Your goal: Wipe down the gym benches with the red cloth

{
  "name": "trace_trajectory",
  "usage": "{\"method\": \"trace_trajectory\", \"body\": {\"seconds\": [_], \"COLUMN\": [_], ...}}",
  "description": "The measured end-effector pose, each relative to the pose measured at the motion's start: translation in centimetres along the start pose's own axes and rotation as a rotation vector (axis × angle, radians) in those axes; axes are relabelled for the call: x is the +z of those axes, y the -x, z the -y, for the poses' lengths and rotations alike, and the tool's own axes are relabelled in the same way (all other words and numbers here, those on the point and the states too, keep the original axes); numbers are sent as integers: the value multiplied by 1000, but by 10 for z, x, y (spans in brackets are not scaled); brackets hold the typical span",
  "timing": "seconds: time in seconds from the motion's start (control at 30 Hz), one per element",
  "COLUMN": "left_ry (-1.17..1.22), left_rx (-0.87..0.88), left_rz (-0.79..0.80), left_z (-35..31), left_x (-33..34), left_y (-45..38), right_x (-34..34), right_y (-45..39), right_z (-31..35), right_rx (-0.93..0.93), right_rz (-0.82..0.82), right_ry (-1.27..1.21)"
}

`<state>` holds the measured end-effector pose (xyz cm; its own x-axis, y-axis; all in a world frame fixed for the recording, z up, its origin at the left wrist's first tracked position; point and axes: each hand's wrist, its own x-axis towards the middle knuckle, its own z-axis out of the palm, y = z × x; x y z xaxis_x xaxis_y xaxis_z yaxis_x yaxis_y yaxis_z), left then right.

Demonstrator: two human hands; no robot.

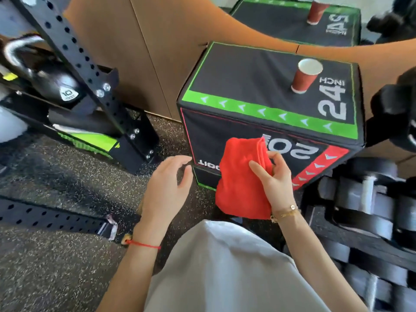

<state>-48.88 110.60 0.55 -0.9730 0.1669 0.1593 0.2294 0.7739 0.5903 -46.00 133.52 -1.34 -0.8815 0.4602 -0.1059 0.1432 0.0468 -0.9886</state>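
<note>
Red and soft, the cloth (pixel 242 176) hangs folded before the padded box (pixel 270 97), pinched by the right hand (pixel 273 176), while the left hand (pixel 168 179) is loosely spread and holds nothing; it looks light and limp, best gripped bunched in the palm.

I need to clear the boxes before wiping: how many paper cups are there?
2: one red cup stands on the near plyo box; another on the far box.

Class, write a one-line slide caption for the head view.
Right hand grips red cloth before black box bearing paper cup.
</note>
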Motion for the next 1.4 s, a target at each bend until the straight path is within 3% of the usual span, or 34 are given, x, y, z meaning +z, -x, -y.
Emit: {"method": "trace_trajectory", "body": {"seconds": [0.4, 0.63, 0.83, 1.17, 1.4], "left_ry": [43, 67, 52, 91, 93], "left_rx": [32, 17, 69, 233, 314], "left_rz": [-26, 24, 87, 240, 280], "left_z": [8, 23, 42, 59, 74], "left_x": [32, 57, 75, 73, 74], "left_y": [-223, -306, -347, -386, -398], "right_x": [82, 125, 142, 129, 132], "right_y": [-232, -318, -343, -328, -320], "right_z": [45, 41, 18, 1, 2], "right_rx": [-71, -20, 39, 62, -54], "right_rz": [30, 21, -5, -287, -351], "right_ry": [-25, 65, 220, 765, 794]}}
